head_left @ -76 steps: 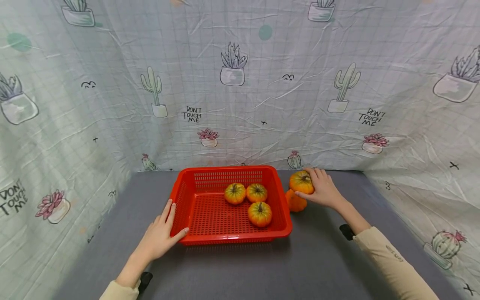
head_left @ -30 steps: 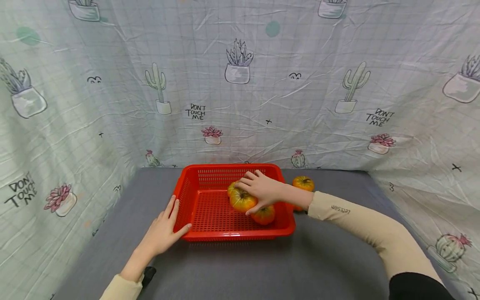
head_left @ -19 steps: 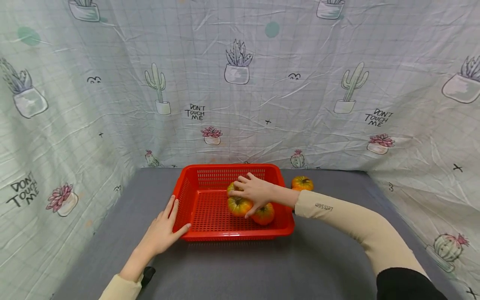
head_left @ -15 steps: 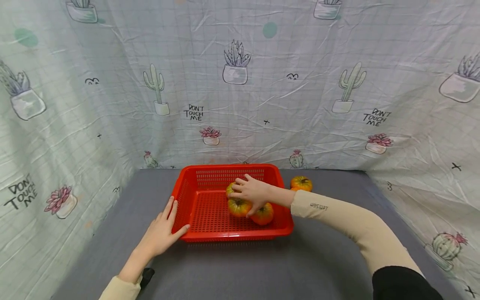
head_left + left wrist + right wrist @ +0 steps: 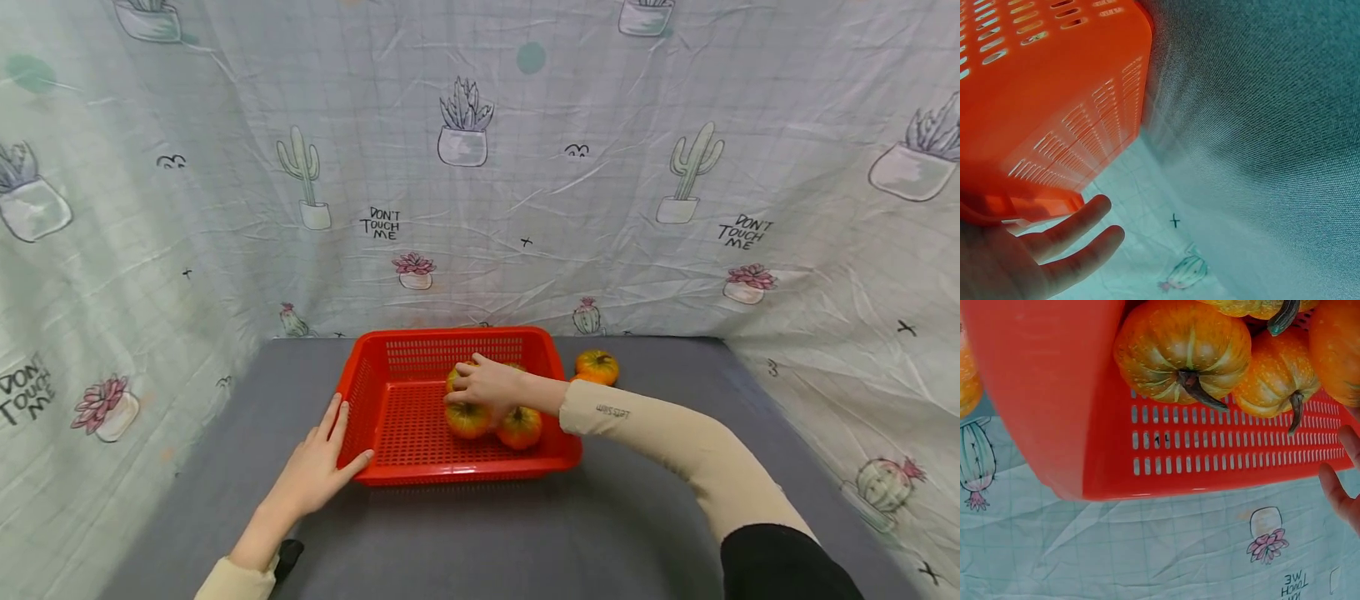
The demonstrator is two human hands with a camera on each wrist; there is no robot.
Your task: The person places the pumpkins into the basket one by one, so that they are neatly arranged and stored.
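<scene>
My right hand (image 5: 491, 387) is over the right half of a red plastic basket (image 5: 461, 474). Its fingers lie spread above a small orange-yellow pumpkin (image 5: 468, 423), which sits on the basket floor. Another pumpkin (image 5: 520, 429) sits to the right of it, and others behind are partly hidden by the hand. In the right wrist view, loose fingers (image 5: 1338, 487) show at the right edge, close to a pumpkin (image 5: 1337, 350). My left hand (image 5: 311, 471) rests on the basket's left side, fingers straight along the rim and thumb at the front corner.
Outside the basket, a pumpkin (image 5: 597, 365) stands near its right back corner, with more orange just below it. Behind the grey table (image 5: 450, 542) hangs a cactus-print cloth (image 5: 525, 192), which also runs along both sides.
My right hand carried a pumpkin from beside the basket into it and set it down left of the front pumpkin. Its fingers have since loosened. The left hand stayed at the rim.
</scene>
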